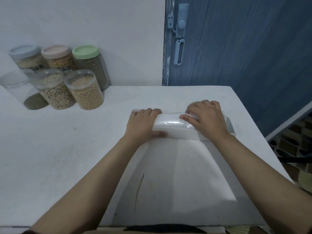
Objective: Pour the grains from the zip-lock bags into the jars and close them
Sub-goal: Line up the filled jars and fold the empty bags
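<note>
Fingers of our left hand (143,123) and right hand (205,118) curl over the clear zip-lock bag (172,124) at the table's (50,149) right middle, apparently rolling it flat, empty and crinkled, while 5 filled jars (84,92) cluster far left by the wall.

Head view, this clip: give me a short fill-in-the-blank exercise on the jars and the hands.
1. Both hands, left hand and right hand, hold a rolled clear ____.
2. The capped jar nearest the door has a ____ lid.
3. ____ jars in the back row wear lids.
4. The jar of round beige grains has ____ lid on it.

Missing words: plastic bag; green; Three; no
</note>
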The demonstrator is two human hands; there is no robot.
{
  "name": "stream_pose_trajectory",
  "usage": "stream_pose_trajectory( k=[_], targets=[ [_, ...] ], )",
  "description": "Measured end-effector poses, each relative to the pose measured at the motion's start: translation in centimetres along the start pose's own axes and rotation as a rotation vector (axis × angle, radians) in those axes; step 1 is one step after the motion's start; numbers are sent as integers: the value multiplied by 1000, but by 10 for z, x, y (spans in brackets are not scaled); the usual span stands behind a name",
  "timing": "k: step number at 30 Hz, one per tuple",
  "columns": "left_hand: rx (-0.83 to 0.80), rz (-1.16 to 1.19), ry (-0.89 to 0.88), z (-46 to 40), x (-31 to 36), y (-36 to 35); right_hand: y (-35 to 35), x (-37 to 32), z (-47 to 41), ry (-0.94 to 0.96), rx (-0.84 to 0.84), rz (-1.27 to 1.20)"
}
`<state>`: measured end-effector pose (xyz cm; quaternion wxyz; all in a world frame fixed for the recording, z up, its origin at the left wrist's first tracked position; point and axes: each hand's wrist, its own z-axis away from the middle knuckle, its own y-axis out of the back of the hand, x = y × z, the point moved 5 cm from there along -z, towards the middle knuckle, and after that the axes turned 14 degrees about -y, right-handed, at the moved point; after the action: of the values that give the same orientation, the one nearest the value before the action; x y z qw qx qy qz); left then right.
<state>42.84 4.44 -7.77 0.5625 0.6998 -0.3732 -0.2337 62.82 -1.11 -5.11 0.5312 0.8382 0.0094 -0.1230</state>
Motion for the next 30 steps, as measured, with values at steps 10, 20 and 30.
stream_pose_trajectory(
  k=[10, 20, 30],
  targets=[
    [-95, -80, 181, -8, -91, 16, -34, -36, -42, -12, -370, 123],
    [-194, -112, 224, -62, -154, 15, -84, -61, -113, -144, -397, 61],
    [-266, -51, 165, -85, -184, 12, -95, -69, -148, -198, -320, 174]
  ],
)
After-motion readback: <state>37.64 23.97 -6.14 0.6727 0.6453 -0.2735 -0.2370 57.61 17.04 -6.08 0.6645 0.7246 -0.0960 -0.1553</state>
